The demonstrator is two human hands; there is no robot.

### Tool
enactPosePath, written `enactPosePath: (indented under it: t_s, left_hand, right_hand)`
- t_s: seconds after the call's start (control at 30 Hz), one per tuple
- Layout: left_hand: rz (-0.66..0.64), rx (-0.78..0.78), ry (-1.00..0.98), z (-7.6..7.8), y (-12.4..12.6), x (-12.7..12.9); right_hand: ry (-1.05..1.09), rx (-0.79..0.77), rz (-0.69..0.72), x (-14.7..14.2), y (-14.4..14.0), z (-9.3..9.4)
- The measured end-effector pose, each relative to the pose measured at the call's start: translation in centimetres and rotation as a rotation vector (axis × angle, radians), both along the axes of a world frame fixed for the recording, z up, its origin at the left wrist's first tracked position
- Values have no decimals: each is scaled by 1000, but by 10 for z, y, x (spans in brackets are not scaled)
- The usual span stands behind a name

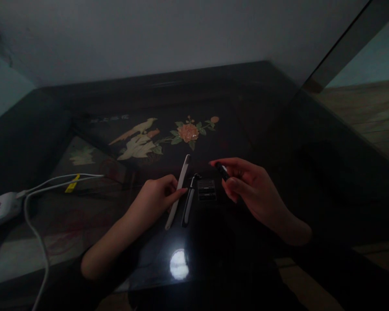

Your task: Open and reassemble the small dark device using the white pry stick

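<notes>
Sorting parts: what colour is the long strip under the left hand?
White, seen in the head view: the strip lies on the dark table under the left hand.

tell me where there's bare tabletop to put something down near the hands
Bare dark tabletop lies right of the right hand, out to the table edge, and behind the flower inlay. It is crowded between the hands: the left hand touches a white strip, with a black strip and batteries beside it. White cables cross the left side.
</notes>
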State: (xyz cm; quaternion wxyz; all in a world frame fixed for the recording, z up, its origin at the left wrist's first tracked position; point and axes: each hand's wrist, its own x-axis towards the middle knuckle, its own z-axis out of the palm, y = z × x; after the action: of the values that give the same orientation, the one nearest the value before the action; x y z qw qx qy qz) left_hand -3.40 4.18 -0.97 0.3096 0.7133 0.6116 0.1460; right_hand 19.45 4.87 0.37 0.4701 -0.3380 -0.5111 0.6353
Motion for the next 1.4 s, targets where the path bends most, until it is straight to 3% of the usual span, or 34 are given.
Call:
enactPosePath:
  t_s: [0.2, 0.63, 0.87, 1.03, 1.17, 1.27, 1.4]
  left_hand:
    - [-15, -42, 105, 0, -1, 1]
    - [-159, 65, 523, 7, -6, 7]
    - [-187, 84, 622, 8, -7, 10]
    - [-176, 429, 411, 10, -12, 7]
    - [-330, 768, 70, 8, -22, 7]
    - [-408, 858, -52, 2, -27, 10]
    - [-419, 863, -67, -3, -29, 11]
  right_hand:
    - [-12, 6, 8, 0, 0, 0]
    - [-45, 9, 22, 1, 0, 0]
    - [-63, 27, 17, 1, 0, 1]
    - [-123, 8, 57, 1, 0, 2]
    - [-263, -70, 246, -4, 0, 0]
    - [-334, -114, 307, -9, -3, -5]
    - [-385, -83, 311, -13, -7, -11]
